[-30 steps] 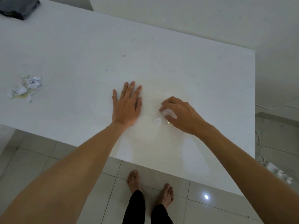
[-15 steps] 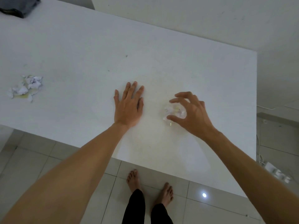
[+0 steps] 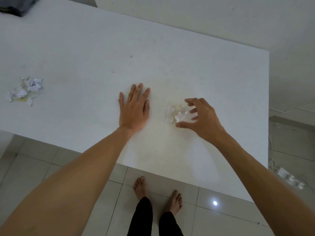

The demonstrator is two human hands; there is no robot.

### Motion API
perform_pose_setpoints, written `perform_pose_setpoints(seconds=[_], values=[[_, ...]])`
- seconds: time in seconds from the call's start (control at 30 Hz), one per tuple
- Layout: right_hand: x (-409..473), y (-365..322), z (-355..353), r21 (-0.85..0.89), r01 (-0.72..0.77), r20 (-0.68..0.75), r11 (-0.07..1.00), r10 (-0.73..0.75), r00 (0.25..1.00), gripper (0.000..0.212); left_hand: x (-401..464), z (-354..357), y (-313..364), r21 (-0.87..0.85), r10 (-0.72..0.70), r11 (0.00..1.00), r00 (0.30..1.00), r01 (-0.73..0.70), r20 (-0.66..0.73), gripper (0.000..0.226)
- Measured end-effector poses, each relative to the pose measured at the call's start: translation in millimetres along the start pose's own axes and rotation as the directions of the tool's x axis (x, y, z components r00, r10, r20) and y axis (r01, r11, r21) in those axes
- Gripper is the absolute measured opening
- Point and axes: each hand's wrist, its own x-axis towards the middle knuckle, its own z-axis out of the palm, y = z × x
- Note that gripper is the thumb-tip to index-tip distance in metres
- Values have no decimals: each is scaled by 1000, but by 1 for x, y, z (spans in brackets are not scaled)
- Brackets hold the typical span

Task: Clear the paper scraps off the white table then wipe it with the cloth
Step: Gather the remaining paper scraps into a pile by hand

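Note:
On the white table (image 3: 85, 48) my left hand (image 3: 133, 109) lies flat, palm down, fingers straight. To its right my right hand (image 3: 197, 116) curls over a crumpled paper scrap (image 3: 181, 115), held between thumb and blurred fingers just above a yellowish stain. A second white scrap (image 3: 169, 114) lies on the table right beside it, towards my left hand. A pile of paper scraps (image 3: 25, 90) sits near the table's left end on another yellowish mark. The dark grey cloth (image 3: 17, 5) lies at the far left corner, cut by the frame edge.
The table's near edge (image 3: 187, 179) runs diagonally above my bare feet (image 3: 158, 189) on the tiled floor. A white power strip (image 3: 289, 178) with cables lies on the floor to the right. A white wall stands behind the table.
My right hand, which pinched scraps low on the table, has lifted and spread its fingers around the crumpled paper, shifting slightly right. My left hand has stayed flat in place.

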Motion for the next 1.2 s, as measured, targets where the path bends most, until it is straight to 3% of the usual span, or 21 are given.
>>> perform_pose_setpoints(seconds=[0.1,0.17,0.3,0.4,0.53,0.63,0.77,0.87,0.93,1.07,1.2], values=[[-11,8,-8,-78,-181,96,980,188,977,94,0,1,0,5,0,1000,1000,0,-2,50],[-11,8,-4,-4,-289,120,957,287,950,85,0,1,1,7,1,1000,1000,-1,-2,50],[-3,-2,12,237,-280,81,930,268,960,61,-1,1,0,10,0,1000,1000,0,-3,49],[3,-10,10,257,-272,152,927,239,959,65,-1,0,0,2,5,1000,1000,-5,-7,49],[8,-14,9,-25,-106,-18,994,105,994,87,0,0,1,-12,4,1000,1000,-4,-2,49],[9,-26,25,-164,38,37,986,-33,999,98,1,0,1,-2,5,1000,1000,-5,-9,49],[7,-29,58,-410,271,95,871,-255,962,65,1,0,1,-2,3,1000,1000,-3,-11,49],[5,-21,66,-414,384,-1,825,-422,907,29,1,1,1,-1,2,1000,1000,-2,-15,49],[5,-14,61,-416,424,-6,805,-468,884,17,1,2,0,1,1,1000,1000,0,-14,49],[10,-4,45,-437,464,24,771,-506,862,18,0,1,0,-4,-2,1000,1000,2,-16,49],[26,-7,30,-273,416,12,868,-429,903,19,0,0,1,-7,-6,1000,1000,6,-7,48]])
